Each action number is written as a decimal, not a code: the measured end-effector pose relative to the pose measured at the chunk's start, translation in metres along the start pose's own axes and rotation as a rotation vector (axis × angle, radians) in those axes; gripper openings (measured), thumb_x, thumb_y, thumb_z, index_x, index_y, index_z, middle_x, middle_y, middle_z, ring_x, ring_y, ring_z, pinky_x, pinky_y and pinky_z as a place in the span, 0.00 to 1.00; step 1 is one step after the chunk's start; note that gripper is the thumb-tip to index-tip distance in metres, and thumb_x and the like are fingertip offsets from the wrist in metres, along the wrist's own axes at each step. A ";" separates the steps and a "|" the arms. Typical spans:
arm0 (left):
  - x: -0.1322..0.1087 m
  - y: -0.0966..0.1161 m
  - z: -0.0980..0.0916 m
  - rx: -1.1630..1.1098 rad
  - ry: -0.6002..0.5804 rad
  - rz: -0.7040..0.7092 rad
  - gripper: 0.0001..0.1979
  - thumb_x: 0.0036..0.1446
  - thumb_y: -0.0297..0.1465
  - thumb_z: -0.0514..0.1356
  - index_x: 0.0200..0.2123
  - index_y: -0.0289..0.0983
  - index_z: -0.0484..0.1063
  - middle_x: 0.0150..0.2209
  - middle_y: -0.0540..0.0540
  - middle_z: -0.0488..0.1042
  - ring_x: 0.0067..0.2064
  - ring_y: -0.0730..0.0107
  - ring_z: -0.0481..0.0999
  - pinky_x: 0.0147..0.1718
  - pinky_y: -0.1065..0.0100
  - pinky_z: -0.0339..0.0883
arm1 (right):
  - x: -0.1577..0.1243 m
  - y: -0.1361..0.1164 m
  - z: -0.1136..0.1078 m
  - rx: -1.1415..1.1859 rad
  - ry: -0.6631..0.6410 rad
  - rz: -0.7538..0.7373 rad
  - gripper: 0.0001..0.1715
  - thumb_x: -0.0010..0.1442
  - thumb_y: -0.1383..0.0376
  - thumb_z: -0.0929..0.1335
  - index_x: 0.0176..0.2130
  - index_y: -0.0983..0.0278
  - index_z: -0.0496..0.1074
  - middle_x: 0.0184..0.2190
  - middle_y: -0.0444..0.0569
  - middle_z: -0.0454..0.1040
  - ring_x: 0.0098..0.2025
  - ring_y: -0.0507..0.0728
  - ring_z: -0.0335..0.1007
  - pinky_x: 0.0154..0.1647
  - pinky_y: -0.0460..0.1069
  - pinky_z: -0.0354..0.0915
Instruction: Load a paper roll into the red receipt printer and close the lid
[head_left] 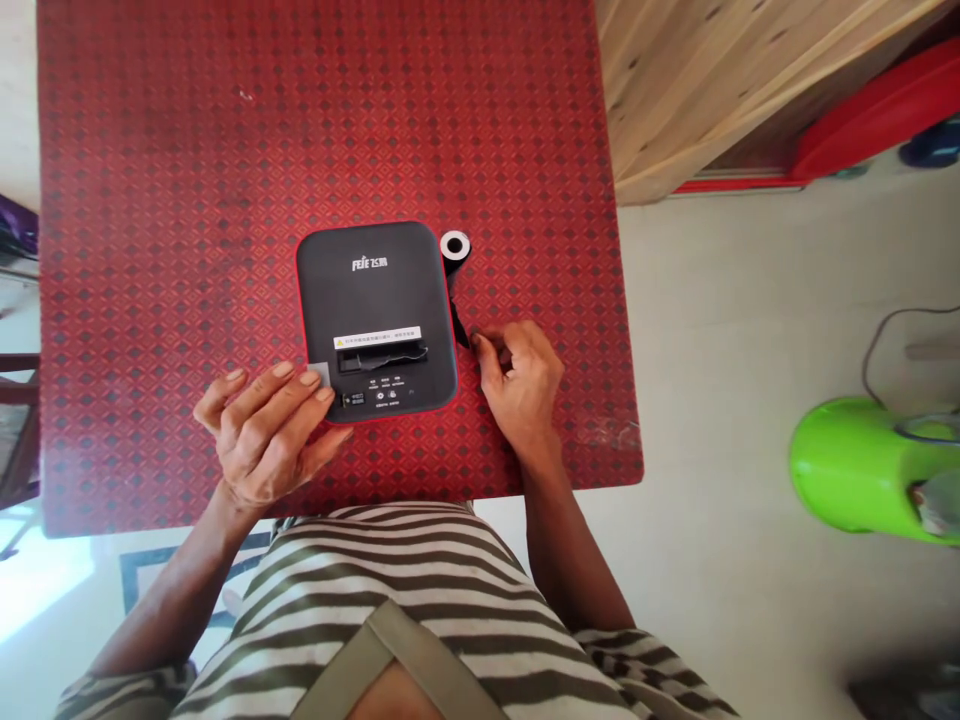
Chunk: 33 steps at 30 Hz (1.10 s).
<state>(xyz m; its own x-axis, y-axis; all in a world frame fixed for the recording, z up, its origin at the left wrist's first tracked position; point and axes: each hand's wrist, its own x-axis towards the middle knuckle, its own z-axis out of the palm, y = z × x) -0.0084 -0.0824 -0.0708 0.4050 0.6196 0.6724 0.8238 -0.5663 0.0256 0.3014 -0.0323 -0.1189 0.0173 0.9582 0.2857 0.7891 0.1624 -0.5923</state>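
A dark grey printer (375,300) with a red edge lies on the table, its lettered top facing up and a slot near its front. My left hand (262,430) rests at its front left corner, fingers stretched out. Those fingertips touch a small grey square piece (320,373) on that corner. Beside the printer's right side is a roll (455,245) with a white end and a dark centre. A black strip (459,325) runs from the roll toward me along the printer. My right hand (523,385) is closed, pinching the strip's near end between thumb and finger.
The table (225,150) has a red patterned cover; its front edge is close to my body. To the right, on the floor, stands a bright green plastic stool or bin (840,465). Wooden boards (675,80) and a red object (877,110) are at the upper right.
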 end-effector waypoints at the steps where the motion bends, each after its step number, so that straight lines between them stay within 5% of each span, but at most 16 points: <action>1: 0.001 0.000 0.000 0.005 0.005 0.011 0.26 0.60 0.40 0.75 0.58 0.47 0.73 0.48 0.49 0.84 0.52 0.58 0.83 0.55 0.51 0.71 | 0.001 0.000 0.001 -0.005 -0.002 0.002 0.13 0.73 0.61 0.68 0.35 0.60 0.75 0.33 0.48 0.77 0.36 0.58 0.73 0.41 0.54 0.69; 8: 0.007 -0.007 -0.004 -0.006 -0.026 0.107 0.27 0.57 0.37 0.77 0.58 0.47 0.74 0.51 0.48 0.84 0.53 0.57 0.83 0.57 0.51 0.68 | 0.002 -0.001 0.001 -0.003 0.024 -0.024 0.11 0.72 0.63 0.69 0.35 0.61 0.75 0.33 0.48 0.77 0.36 0.58 0.73 0.40 0.54 0.68; 22: 0.011 -0.011 0.003 -0.115 -0.087 -0.024 0.29 0.62 0.42 0.73 0.63 0.51 0.70 0.44 0.51 0.84 0.42 0.61 0.84 0.62 0.49 0.61 | 0.002 0.000 -0.002 -0.012 0.004 -0.022 0.10 0.72 0.63 0.69 0.36 0.61 0.77 0.34 0.48 0.79 0.36 0.58 0.76 0.41 0.54 0.72; 26: 0.005 -0.008 0.012 -0.114 0.013 -0.012 0.29 0.61 0.43 0.72 0.63 0.48 0.70 0.45 0.47 0.83 0.44 0.58 0.83 0.57 0.51 0.65 | 0.017 -0.027 -0.026 0.045 0.060 -0.098 0.07 0.72 0.66 0.70 0.41 0.61 0.80 0.35 0.46 0.81 0.35 0.56 0.78 0.39 0.52 0.74; 29: 0.002 -0.007 0.016 -0.089 0.097 0.013 0.31 0.58 0.41 0.75 0.61 0.45 0.71 0.45 0.46 0.83 0.46 0.57 0.82 0.54 0.52 0.68 | 0.041 -0.063 -0.042 0.047 0.095 -0.321 0.07 0.74 0.68 0.70 0.44 0.61 0.81 0.38 0.47 0.84 0.41 0.56 0.81 0.45 0.52 0.75; 33: -0.001 -0.009 0.017 -0.083 0.100 0.059 0.29 0.58 0.40 0.74 0.60 0.45 0.71 0.47 0.45 0.83 0.47 0.57 0.82 0.53 0.52 0.69 | 0.079 -0.109 -0.031 -0.119 -0.237 -0.543 0.12 0.75 0.71 0.68 0.47 0.62 0.82 0.45 0.49 0.85 0.43 0.56 0.82 0.42 0.51 0.73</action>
<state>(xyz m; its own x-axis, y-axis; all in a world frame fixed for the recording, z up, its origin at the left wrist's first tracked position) -0.0094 -0.0689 -0.0845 0.4063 0.5290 0.7450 0.7626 -0.6454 0.0424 0.2356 0.0182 -0.0089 -0.5340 0.7739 0.3404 0.7099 0.6291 -0.3166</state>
